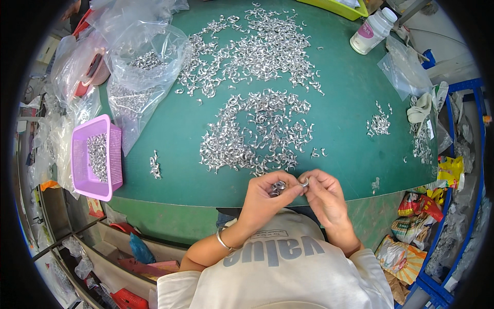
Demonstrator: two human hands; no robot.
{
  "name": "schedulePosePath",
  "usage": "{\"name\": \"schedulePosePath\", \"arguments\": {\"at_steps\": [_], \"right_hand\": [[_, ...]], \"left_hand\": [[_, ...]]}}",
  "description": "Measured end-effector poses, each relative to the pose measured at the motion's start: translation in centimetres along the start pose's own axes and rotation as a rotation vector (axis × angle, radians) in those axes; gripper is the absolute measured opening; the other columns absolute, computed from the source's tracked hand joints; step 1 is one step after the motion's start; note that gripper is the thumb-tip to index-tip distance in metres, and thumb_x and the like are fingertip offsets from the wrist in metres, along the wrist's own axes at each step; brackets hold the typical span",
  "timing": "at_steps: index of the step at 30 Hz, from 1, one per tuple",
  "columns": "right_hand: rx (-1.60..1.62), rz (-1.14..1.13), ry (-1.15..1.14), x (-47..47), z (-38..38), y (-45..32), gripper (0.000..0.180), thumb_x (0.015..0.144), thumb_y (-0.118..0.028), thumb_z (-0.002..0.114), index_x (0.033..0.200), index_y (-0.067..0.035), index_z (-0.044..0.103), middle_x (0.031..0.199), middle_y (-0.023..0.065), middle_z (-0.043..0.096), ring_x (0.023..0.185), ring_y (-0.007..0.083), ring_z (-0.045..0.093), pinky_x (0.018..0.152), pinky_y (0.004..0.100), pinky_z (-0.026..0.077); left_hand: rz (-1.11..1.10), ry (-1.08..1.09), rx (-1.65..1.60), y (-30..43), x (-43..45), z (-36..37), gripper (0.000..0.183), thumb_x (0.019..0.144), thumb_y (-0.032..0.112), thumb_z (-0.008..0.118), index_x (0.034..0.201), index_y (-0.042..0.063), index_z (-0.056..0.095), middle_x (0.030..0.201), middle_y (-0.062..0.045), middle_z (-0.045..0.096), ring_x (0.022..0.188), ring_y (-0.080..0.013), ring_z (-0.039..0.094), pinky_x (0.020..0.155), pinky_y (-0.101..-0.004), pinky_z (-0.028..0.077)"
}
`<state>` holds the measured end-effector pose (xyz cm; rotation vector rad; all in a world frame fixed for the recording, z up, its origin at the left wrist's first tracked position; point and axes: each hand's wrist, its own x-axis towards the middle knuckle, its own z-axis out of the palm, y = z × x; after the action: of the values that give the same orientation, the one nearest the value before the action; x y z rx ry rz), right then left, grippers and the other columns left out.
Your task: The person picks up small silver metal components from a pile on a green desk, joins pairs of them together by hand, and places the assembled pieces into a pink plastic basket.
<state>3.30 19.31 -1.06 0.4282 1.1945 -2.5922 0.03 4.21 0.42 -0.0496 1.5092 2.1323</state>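
Observation:
Close before my chest, above the near edge of the green tabletop (339,154), both hands meet at the fingertips. My left hand (270,197) curls around several shiny curved metal pieces (277,188) in its palm. Between its thumb and forefinger and the fingers of my right hand (326,195) is one small hooked metal piece (305,182). Just beyond my fingers spreads a loose heap of similar pieces (231,145). A larger heap (266,46) lies farther back. What the other right fingers do underneath is hidden.
On the left, a purple plastic basket (115,154) and a clear plastic bag (154,92) hold metal pieces. Small piles lie at left (155,165) and right (379,123). A white bottle (372,31) and a yellow-green tray (349,13) stand at the back. Blue shelving (434,286) flanks the right.

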Motion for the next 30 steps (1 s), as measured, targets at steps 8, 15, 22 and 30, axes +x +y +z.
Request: {"name": "schedulePosePath", "arguments": {"at_steps": [8,15,22,30], "right_hand": [[-0.374,-0.216,0.099,-0.2,0.3,0.7,0.009,0.085,-0.006,0.056,0.087,0.002,0.058,0.086,0.0057,0.06,0.076,0.0114,0.053,0.07,0.0257,0.041],[-1.086,-0.537,0.321,1.2,-1.2,-1.4,0.009,0.072,0.001,0.063,0.08,0.001,0.061,0.08,0.0114,0.06,0.075,0.0222,0.055,0.067,0.0299,0.043],[-1.727,-0.719,0.463,3.6,-4.4,-1.0,0.018,0.068,0.0,0.065,0.085,-0.001,0.061,0.085,0.0108,0.056,0.077,0.0281,0.049,0.069,0.0346,0.041],[-0.338,-0.237,0.177,1.2,-2.2,-0.9,0.013,0.08,0.001,0.056,0.093,0.002,0.06,0.096,0.0066,0.056,0.086,0.0137,0.05,0.075,0.0269,0.038]], "left_hand": [[-0.345,-0.141,-0.405,-1.0,0.5,-1.0,0.007,0.083,0.006,0.055,0.088,0.001,0.056,0.069,0.0,0.048,0.053,-0.0033,0.033,0.044,-0.0184,0.023],[-0.285,-0.186,-0.296,-1.5,0.7,-0.9,0.005,0.084,0.007,0.053,0.083,0.002,0.052,0.073,-0.004,0.051,0.051,-0.0055,0.035,0.043,-0.0188,0.027],[-0.19,-0.229,-0.411,-1.4,0.6,-0.2,0.008,0.084,0.009,0.051,0.084,0.001,0.051,0.072,-0.006,0.052,0.051,-0.0074,0.037,0.043,-0.0185,0.031],[-0.335,-0.11,-0.325,-1.9,0.9,-0.7,0.018,0.088,0.016,0.053,0.094,0.0,0.057,0.064,0.002,0.043,0.052,-0.0037,0.034,0.043,-0.0179,0.024]]}}
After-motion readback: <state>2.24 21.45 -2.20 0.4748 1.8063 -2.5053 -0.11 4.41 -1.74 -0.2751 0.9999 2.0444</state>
